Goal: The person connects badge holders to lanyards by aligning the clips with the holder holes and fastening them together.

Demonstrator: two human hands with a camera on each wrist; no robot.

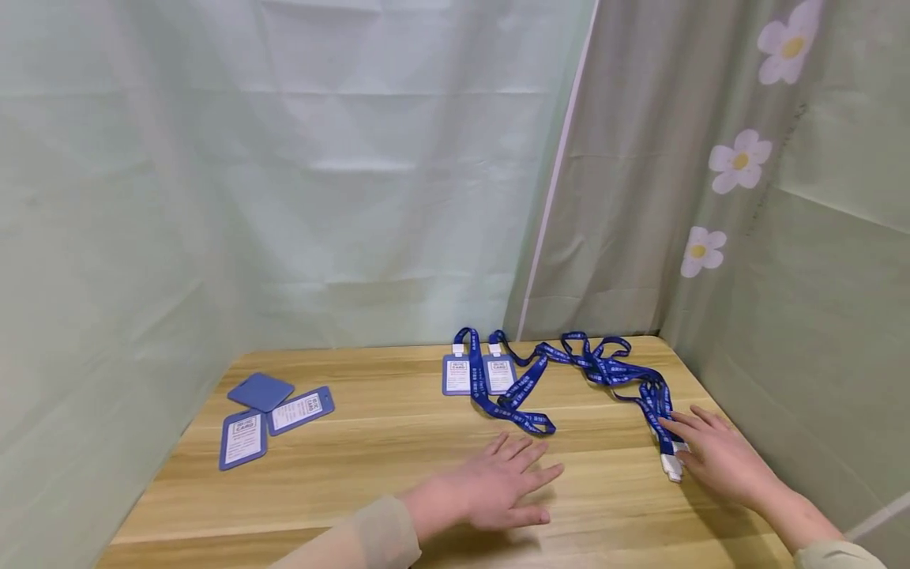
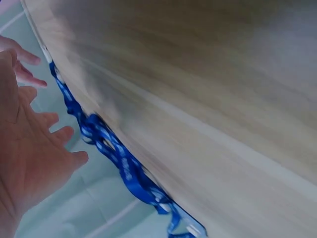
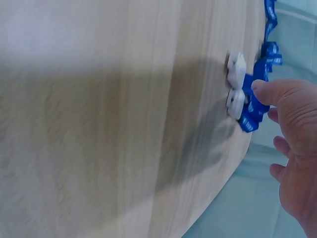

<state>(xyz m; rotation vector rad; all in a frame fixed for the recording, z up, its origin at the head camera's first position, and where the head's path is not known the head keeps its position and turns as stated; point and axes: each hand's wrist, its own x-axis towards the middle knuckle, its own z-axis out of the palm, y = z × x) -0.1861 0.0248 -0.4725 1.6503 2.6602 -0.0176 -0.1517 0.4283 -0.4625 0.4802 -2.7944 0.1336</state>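
Note:
My right hand (image 1: 725, 457) reaches over the right end of a bundle of blue printed lanyards (image 1: 661, 395), fingers extended. In the right wrist view its thumb overlaps the strap beside two white plastic clips (image 3: 237, 69). Over the front middle of the table, my left hand (image 1: 498, 486) is spread palm down, holding nothing. Just beyond it, two blue badge holders (image 1: 456, 385) (image 1: 501, 379) with white inserts lie attached to lanyards, one strap (image 1: 479, 387) looping down towards the left hand. The left wrist view shows the lanyards (image 2: 124, 168) past the left fingers.
At the left of the wooden table (image 1: 355, 466) lie three loose badge holders: one plain blue side up (image 1: 261, 392), two with white cards showing (image 1: 243, 439) (image 1: 302, 410). Pale curtains (image 1: 355, 197) enclose the back and sides, with white flowers on the right.

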